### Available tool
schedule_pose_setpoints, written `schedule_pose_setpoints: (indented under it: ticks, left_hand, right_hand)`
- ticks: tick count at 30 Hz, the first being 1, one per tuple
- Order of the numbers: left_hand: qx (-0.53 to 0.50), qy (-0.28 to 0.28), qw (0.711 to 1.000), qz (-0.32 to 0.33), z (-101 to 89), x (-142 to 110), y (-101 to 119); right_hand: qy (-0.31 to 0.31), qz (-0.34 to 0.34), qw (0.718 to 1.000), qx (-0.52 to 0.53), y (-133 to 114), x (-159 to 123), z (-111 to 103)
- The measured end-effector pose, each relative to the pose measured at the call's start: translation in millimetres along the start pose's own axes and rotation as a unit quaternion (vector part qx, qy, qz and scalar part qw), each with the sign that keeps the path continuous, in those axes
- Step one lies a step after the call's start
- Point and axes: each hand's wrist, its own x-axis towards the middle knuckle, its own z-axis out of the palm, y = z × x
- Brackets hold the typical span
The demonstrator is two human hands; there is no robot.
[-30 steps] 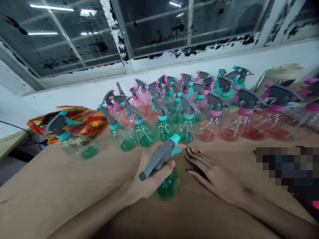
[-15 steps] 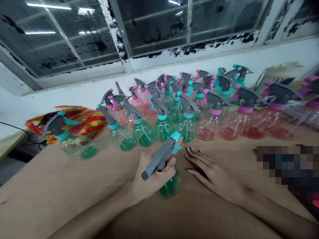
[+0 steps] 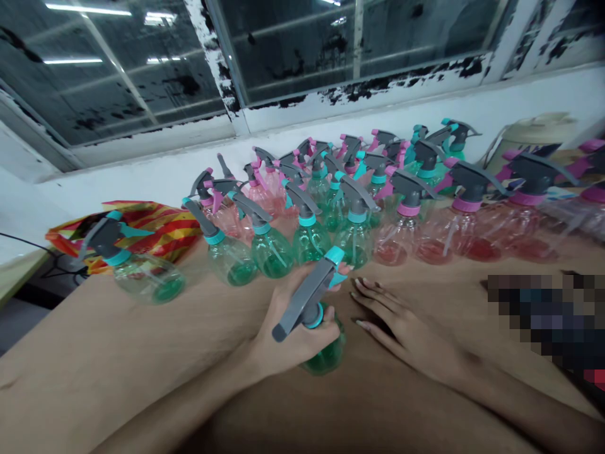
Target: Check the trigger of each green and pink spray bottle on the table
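White light strips (image 3: 88,9) glare on dark window panes (image 3: 293,47).

The light brown worktop (image 3: 108,353) carries crowded rows of green spray bottles (image 3: 275,252) and pink spray bottles (image 3: 391,243). On its left, a lone green bottle (image 3: 146,280) stands before a red-and-yellow bag (image 3: 174,224).

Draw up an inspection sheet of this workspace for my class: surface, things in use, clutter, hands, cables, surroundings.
Surface: brown wood-look tabletop.
Things in use: round green translucent plastic spray bottle with grey-and-turquoise head; similar green and pink spray bottles stand grouped beyond.
Clutter: crumpled red-and-yellow striped bag, left; beige lidded jug, far right.
Hands: left hand grips the nearest bottle; right hand rests on the tabletop beside it.
Cables: thin black cable at the left edge.
Surroundings: white wall, black-smeared windows.
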Motion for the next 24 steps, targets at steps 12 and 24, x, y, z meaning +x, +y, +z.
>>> schedule_pose_setpoints:
  ticks: [12,24]
  left_hand:
    - [0.040,-0.007,0.997,0.063,-3.6,0,9]
    - [0.141,0.080,0.984,0.077,8.6,-11,-15]
  right_hand:
    - [-0.002,0.004,1.000,-0.010,-3,1,-2]
    - [-0.004,0.002,1.000,0.005,-1,1,-2]
